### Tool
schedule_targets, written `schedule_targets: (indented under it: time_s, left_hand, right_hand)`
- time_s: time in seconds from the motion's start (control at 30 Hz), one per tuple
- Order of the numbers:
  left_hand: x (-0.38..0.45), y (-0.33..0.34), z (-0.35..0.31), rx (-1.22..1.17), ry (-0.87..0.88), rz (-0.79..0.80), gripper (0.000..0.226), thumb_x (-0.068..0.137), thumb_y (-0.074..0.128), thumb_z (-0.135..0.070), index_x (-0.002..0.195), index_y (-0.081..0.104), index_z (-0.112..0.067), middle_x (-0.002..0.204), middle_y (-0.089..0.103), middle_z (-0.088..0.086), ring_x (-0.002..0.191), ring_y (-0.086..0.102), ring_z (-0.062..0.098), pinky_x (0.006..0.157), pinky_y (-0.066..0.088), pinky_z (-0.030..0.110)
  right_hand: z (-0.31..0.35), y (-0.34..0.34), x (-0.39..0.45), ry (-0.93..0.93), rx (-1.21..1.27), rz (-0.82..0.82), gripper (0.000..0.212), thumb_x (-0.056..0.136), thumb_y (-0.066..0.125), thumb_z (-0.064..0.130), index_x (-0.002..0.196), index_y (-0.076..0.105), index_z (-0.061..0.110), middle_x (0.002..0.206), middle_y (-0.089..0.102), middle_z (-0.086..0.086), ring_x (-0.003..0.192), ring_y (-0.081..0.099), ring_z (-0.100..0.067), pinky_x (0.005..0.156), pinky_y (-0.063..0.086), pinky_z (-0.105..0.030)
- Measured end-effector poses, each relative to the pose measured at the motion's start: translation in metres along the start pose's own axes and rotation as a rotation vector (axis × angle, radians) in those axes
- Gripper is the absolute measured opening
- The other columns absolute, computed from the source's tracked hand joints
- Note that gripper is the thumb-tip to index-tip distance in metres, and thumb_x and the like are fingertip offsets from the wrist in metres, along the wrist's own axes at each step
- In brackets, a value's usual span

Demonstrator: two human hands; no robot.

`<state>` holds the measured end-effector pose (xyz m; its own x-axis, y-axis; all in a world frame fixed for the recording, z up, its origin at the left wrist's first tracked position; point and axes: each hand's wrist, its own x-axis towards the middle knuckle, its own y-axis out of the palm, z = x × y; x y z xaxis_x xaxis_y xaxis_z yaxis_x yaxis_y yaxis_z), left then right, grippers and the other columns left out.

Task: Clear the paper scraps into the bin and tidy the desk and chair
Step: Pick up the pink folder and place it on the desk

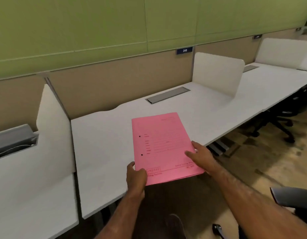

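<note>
While the left hand (136,175) curls its fingers (140,171) around the near left corner of the pink folder (164,147), thumb over the top, the right hand (200,156) lies half open along the folder's right edge, fingers spread on the cover and gripping nothing firmly that I can see. The folder rests flat on the white desk (104,145), with its near edge jutting out past the desk's front lip. No paper scraps or bin show from here. A grey chair (294,199) pokes in at the near right, apart from the desk. To my eye the risk lies in that overhang: if the left hand lets go before the folder is pushed farther in, it could tip off the edge and spill whatever sits inside. A careless shove from the right hand could also skew it toward the white divider (218,73) at the far right.
</note>
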<state>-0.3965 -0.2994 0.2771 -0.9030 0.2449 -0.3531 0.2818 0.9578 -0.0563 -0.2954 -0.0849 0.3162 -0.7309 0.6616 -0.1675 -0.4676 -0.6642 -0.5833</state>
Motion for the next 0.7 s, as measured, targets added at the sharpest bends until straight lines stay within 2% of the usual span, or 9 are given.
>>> schedule_targets:
  time_s: [0.23, 0.4, 0.53, 0.7]
  left_hand:
    - [0.133, 0.039, -0.035, 0.008, -0.027, -0.126, 0.046, 0.09, 0.052, -0.006, 0.127, 0.036, -0.03, 0.106, 0.063, 0.002, 0.088, 0.065, 0.021, 0.05, 0.054, 0.026]
    - [0.226, 0.075, -0.057, 0.063, -0.074, -0.301, 0.052, 0.084, 0.046, -0.001, 0.131, 0.04, -0.023, 0.112, 0.06, 0.009, 0.092, 0.061, 0.026, 0.071, 0.058, 0.04]
    - [0.297, 0.098, -0.065, 0.098, -0.103, -0.357, 0.049, 0.086, 0.048, -0.003, 0.129, 0.04, -0.023, 0.107, 0.06, 0.007, 0.083, 0.06, 0.019, 0.058, 0.054, 0.031]
    - [0.37, 0.118, -0.069, 0.171, -0.154, -0.383, 0.055, 0.083, 0.051, -0.002, 0.134, 0.039, -0.019, 0.11, 0.061, 0.008, 0.088, 0.06, 0.023, 0.061, 0.055, 0.032]
  right_hand:
    - [0.03, 0.017, 0.166, -0.046, -0.033, 0.108, 0.066, 0.091, 0.063, 0.029, 0.149, 0.033, 0.015, 0.147, 0.047, -0.008, 0.126, 0.052, -0.028, 0.105, 0.04, -0.04]
    - [0.043, 0.032, 0.278, -0.057, -0.02, 0.196, 0.073, 0.087, 0.068, 0.025, 0.15, 0.031, 0.016, 0.149, 0.044, -0.005, 0.132, 0.046, -0.025, 0.109, 0.035, -0.035]
    - [0.044, 0.045, 0.358, -0.039, -0.027, 0.307, 0.081, 0.086, 0.07, 0.02, 0.152, 0.024, 0.018, 0.152, 0.038, -0.004, 0.135, 0.041, -0.025, 0.112, 0.034, -0.039]
    - [0.04, 0.074, 0.442, -0.012, -0.078, 0.388, 0.081, 0.086, 0.07, 0.017, 0.152, 0.023, 0.014, 0.153, 0.037, -0.007, 0.136, 0.04, -0.027, 0.112, 0.036, -0.04]
